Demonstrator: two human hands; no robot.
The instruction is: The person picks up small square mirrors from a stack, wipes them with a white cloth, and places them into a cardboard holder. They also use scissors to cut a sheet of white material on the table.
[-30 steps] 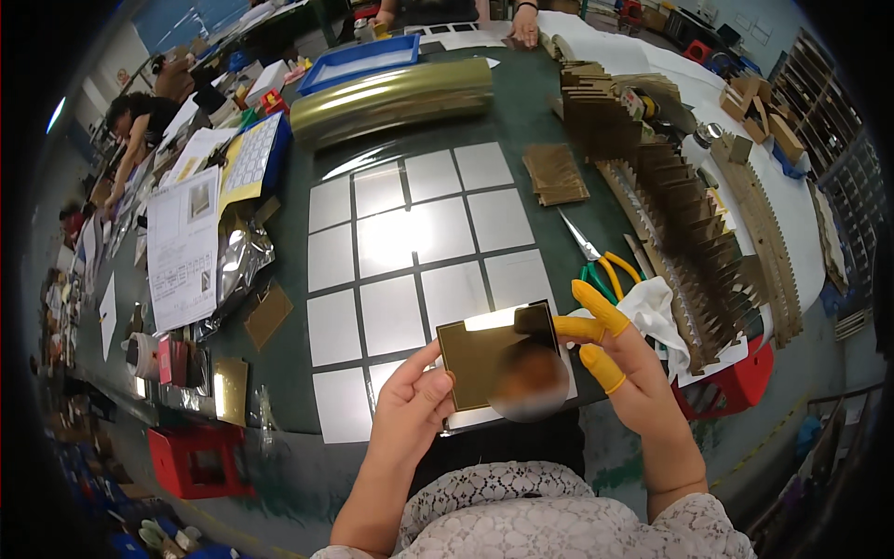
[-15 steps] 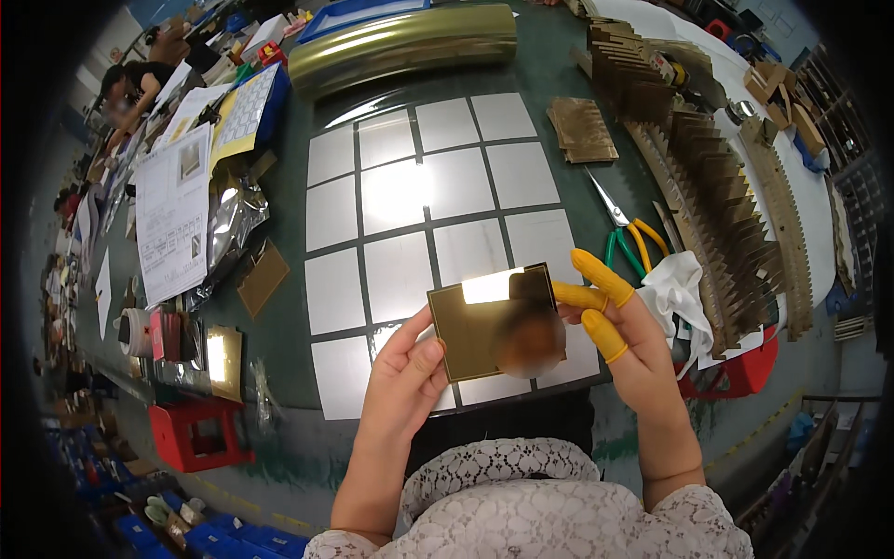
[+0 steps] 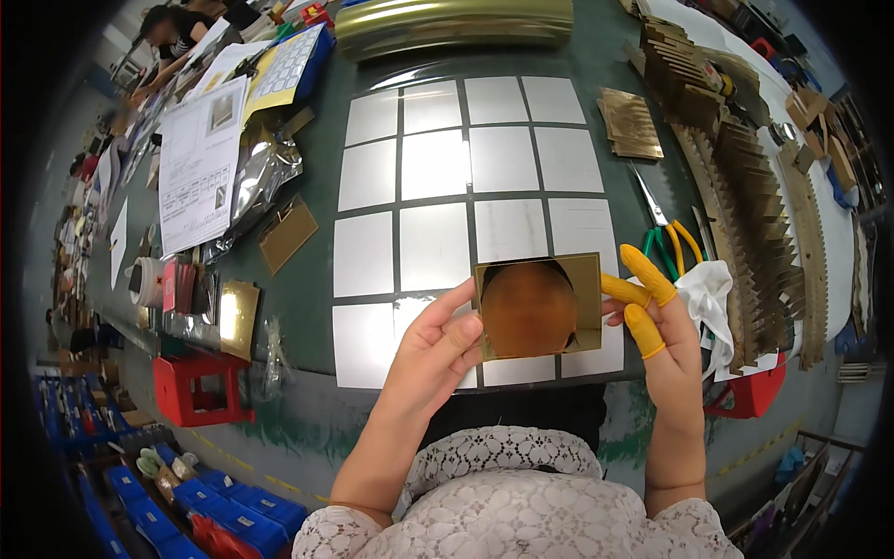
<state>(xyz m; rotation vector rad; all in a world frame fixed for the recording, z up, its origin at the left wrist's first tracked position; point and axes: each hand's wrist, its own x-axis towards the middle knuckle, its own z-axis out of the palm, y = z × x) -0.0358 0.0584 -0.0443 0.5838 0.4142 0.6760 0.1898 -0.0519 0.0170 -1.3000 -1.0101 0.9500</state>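
Observation:
A rectangular gold mirror-like plate (image 3: 585,326) with a thin dark border is held up in front of me, over the near rows of pale sheets. My left hand (image 3: 433,349) pinches its left edge, thumb on the front face and fingers behind. At the plate's right edge, my right hand (image 3: 659,317) has its fingers apart, with yellow finger cots on the thumb and two fingers. One covered fingertip meets or nearly meets the edge; contact cannot be made out. Below the plate lie square silvery-white sheets (image 3: 433,247), arranged in a grid on the green table (image 3: 321,307).
A gold roll (image 3: 456,33) lies at the far side. To the right are scissors (image 3: 656,210), a white cloth (image 3: 706,298), a stack of gold plates (image 3: 630,124) and toothed brown strips (image 3: 745,214). Papers (image 3: 200,168) and loose gold plates (image 3: 289,233) occupy the left. Red stools (image 3: 196,387) stand below.
The plate has turned to sit nearly level and its reflection has shifted. Both hands still flank it. My view has moved, so the table appears shifted right and up.

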